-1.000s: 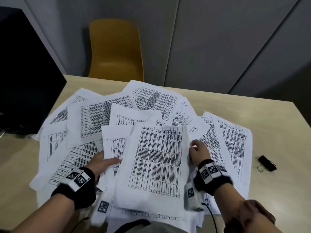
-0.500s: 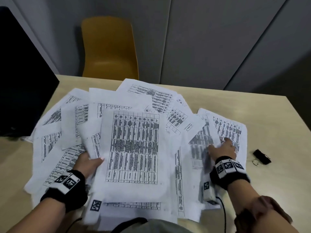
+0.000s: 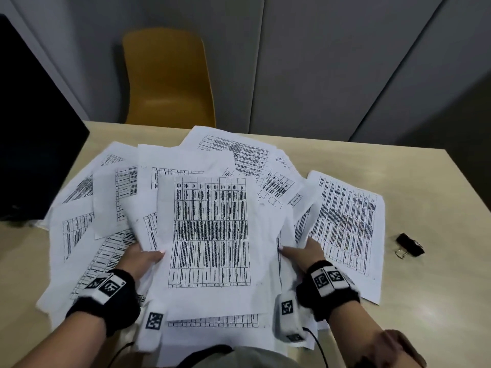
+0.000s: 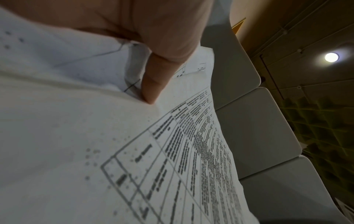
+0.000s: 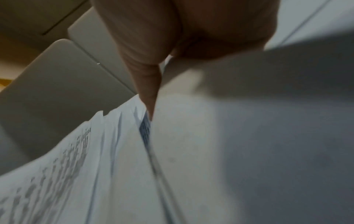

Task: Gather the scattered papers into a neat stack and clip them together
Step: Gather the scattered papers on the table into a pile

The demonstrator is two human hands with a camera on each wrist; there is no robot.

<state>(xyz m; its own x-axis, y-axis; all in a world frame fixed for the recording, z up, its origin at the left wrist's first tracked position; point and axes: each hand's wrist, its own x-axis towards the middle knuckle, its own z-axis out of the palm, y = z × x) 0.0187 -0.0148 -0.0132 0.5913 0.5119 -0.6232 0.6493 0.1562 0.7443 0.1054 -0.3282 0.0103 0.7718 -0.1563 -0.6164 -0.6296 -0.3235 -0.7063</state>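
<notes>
Papers (image 3: 210,229) in a partly gathered bundle sit between both hands at the table's near edge: the left hand (image 3: 142,258) grips its left side, thumb on top, and the right hand (image 3: 303,254) pinches its right side, thumb (image 5: 147,84) pressed among the sheet edges. Outward, loose sheets fan toward the far edge and both sides. One printed sheet (image 3: 345,224) lies just right of the right hand, long axis running away from the person; the binder clip (image 3: 409,244) sits beyond it near the right edge, closer to that hand
</notes>
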